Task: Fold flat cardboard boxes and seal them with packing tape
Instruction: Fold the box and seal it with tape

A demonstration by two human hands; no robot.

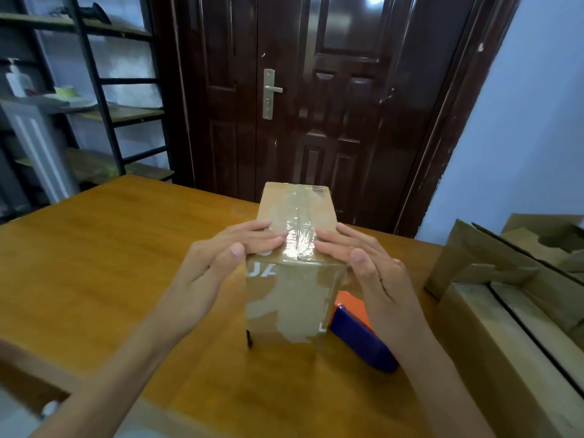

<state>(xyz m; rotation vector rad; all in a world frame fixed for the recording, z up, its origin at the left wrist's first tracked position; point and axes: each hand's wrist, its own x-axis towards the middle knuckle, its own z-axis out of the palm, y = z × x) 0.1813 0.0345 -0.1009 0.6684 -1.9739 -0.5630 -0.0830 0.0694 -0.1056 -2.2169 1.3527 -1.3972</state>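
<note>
A small folded cardboard box [294,298] stands on the wooden table [110,263]. Clear packing tape [298,232] runs along its top seam and down its near face. My left hand [221,257] lies with straight fingers on the left half of the box top. My right hand [363,257] lies the same way on the right half, fingertips beside the tape. Both thumbs hang over the near top edge. A blue and orange tape dispenser [360,333] lies on the table just right of the box, partly hidden behind my right wrist.
A large open cardboard carton [505,327] with more cardboard inside stands at the table's right edge. A dark wooden door [316,105] is behind the table. A metal shelf rack [94,105] stands at the back left. A piece of cardboard [28,384] sits at the lower left.
</note>
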